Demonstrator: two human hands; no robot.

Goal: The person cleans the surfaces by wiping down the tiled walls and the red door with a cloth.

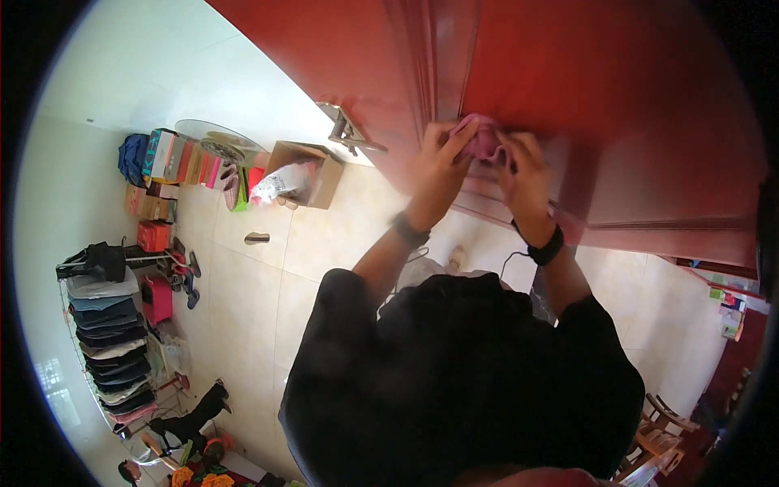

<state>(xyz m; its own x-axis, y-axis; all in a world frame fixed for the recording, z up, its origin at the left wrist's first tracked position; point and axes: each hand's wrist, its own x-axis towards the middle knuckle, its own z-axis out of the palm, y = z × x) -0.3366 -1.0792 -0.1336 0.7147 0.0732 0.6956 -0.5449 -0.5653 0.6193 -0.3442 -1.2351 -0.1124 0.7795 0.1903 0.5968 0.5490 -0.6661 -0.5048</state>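
Note:
A bunched pink cloth [482, 143] is between my two hands, in front of the red door [552, 73]. My left hand [442, 154] grips its left side, fingers curled over the fabric. On the other side my right hand [526, 169] holds the cloth, with a fold of it hanging by the fingers. Both hands are close to the door's panel; whether the cloth touches the surface I cannot tell. The metal door handle [350, 138] is to the left of my left hand.
An open cardboard box [329, 180] with a plastic bag stands on the tiled floor left of the door. Shoe boxes [166, 154] are stacked along the wall. A rack of hanging clothes [114, 349] is at far left, wooden chairs [656, 438] at lower right.

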